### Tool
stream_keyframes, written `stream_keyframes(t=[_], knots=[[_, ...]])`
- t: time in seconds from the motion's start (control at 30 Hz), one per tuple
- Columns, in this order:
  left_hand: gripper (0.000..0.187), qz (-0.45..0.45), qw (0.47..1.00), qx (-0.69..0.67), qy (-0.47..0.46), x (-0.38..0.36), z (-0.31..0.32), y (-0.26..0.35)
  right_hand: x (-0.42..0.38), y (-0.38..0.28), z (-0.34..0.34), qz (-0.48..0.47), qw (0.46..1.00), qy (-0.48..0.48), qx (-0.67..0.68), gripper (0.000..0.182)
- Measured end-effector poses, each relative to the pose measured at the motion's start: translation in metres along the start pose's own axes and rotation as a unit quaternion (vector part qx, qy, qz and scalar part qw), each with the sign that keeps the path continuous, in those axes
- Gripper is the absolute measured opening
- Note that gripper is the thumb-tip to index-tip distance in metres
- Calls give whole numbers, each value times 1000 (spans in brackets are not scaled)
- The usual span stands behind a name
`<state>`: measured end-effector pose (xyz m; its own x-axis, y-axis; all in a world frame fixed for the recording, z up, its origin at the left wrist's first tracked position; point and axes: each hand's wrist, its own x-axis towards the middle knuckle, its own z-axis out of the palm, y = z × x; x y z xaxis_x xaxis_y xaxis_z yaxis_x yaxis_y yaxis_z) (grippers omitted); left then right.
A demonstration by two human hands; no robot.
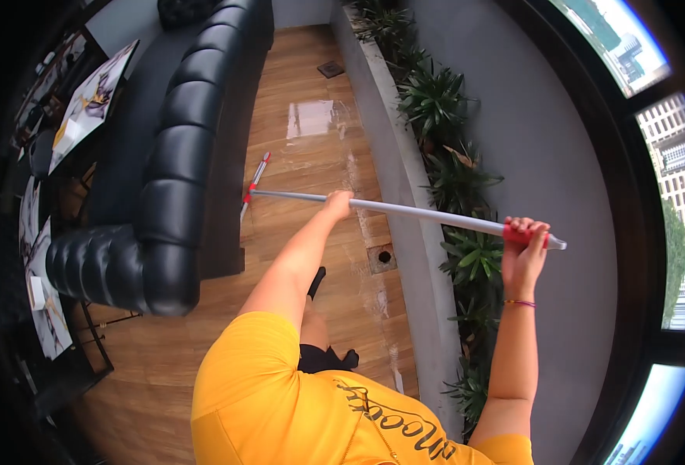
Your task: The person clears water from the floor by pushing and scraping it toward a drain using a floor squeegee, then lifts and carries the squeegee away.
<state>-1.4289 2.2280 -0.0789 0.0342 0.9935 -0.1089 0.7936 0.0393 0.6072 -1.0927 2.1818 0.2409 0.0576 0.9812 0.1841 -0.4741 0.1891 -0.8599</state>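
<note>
A long grey pole runs across the view, with a red and grey squeegee-like head on the wood-look floor beside the black sofa. My left hand is closed around the pole's middle. Near the pole's end, my right hand wraps round its red grip. Wet, shiny patches show on the floor beyond the head.
The tufted black sofa stands left of the floor strip. A low concrete planter wall with green plants runs along the right. Two floor drains lie near it. Marble-patterned tables are at the far left.
</note>
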Motion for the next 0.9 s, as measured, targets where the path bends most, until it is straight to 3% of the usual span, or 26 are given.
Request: stream_keyframes(t=[0.07, 0.13, 0.3, 0.4, 0.6, 0.77, 0.8, 0.83, 0.87, 0.9], knots=[[9, -32, 999, 41, 9, 31, 14, -44, 25, 32, 12, 49, 997, 57, -13, 28], [10, -39, 998, 39, -36, 50, 17, -38, 44, 40, 0, 63, 993, 103, -16, 29], [15, 80, 993, -17, -82, 54, 63, 69, 29, -54, -23, -1, 974, 211, -78, 31], [10, 192, 963, -107, -153, 53, 61, 134, 8, -117, -6, -74, 952, 257, -153, 34], [16, 252, 940, -92, -211, 89, -23, 165, 0, -142, 30, -170, 956, 127, -202, 37], [11, 198, 965, 15, -173, 181, -69, 74, 22, -13, 46, -167, 940, 283, -94, 37], [11, 208, 971, 53, -108, 204, -65, 37, 23, 25, 43, -126, 963, 231, -63, 33], [10, 175, 981, 64, -56, 219, -74, 10, 27, 66, 55, -78, 963, 243, -90, 29], [15, 115, 988, 90, -45, 233, -70, -18, 25, 101, 61, 33, 968, 233, -90, 21], [21, 80, 991, 100, -36, 249, -60, -51, 22, 143, 70, 57, 980, 189, -29, 13]])
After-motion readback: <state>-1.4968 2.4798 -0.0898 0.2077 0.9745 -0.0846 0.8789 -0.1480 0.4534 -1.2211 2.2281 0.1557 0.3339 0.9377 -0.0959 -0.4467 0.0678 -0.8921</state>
